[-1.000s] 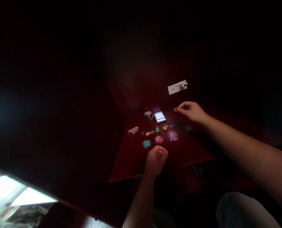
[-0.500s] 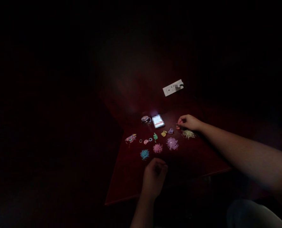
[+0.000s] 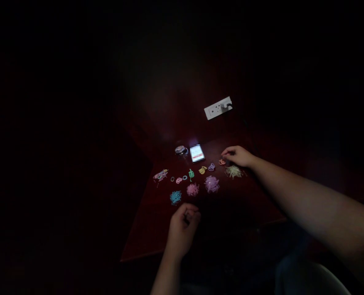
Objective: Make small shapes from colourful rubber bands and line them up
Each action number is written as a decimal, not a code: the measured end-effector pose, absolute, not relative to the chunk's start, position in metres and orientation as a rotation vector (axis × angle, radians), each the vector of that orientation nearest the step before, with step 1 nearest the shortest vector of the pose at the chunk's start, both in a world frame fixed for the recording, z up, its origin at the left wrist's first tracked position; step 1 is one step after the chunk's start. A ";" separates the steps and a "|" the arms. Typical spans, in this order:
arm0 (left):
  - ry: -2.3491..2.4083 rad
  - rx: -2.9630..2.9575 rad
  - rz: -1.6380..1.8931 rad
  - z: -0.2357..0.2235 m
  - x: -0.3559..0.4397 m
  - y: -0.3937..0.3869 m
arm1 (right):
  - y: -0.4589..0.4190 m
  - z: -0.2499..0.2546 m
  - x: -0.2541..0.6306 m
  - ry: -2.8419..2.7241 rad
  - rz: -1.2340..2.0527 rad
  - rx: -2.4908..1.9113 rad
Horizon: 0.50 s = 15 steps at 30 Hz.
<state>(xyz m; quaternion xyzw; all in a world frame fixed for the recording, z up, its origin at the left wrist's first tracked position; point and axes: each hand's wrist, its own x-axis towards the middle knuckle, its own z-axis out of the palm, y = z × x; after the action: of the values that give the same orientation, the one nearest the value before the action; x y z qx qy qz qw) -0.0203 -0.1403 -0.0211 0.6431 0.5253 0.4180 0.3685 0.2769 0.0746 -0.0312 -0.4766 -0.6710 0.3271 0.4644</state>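
The scene is very dark. On a dark red table (image 3: 246, 205) lie small heaps of coloured rubber bands: a blue heap (image 3: 175, 197), a pink heap (image 3: 193, 189), a purple heap (image 3: 211, 184) and a pale green heap (image 3: 233, 171). Behind them runs a row of small band shapes (image 3: 191, 174). My right hand (image 3: 237, 156) rests on the table with its fingertips pinched at a small orange band (image 3: 222, 162). My left hand (image 3: 182, 230) hovers near the table's front, fingers curled in; what is inside them is too dark to see.
A lit phone screen (image 3: 197, 153) and a small round tin (image 3: 181, 150) sit at the back of the table. A white wall socket (image 3: 218, 108) with a plug in it is on the wall behind. A mixed band bundle (image 3: 160, 175) lies at the left.
My right hand came down from the air to the table beside the green heap, with a small orange band at its fingertips. My left hand drew back toward me, away from the heaps.
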 end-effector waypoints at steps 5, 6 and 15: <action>1.287 1.448 1.339 -0.024 -0.041 -0.137 | 0.075 -0.028 0.282 -1.486 0.761 -1.196; 1.285 1.396 1.403 -0.025 -0.049 -0.136 | 0.075 -0.028 0.282 -1.455 0.761 -1.199; 1.900 1.817 1.190 -0.024 -0.154 -0.106 | 0.059 -0.021 0.274 -1.179 0.879 -1.114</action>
<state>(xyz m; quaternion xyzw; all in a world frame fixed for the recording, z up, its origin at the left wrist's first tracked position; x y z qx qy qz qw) -0.1535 -0.1065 -0.0245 0.6245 0.6530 0.4090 0.1277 0.2744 0.0589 -0.0210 -0.4813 -0.5095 0.3799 0.6037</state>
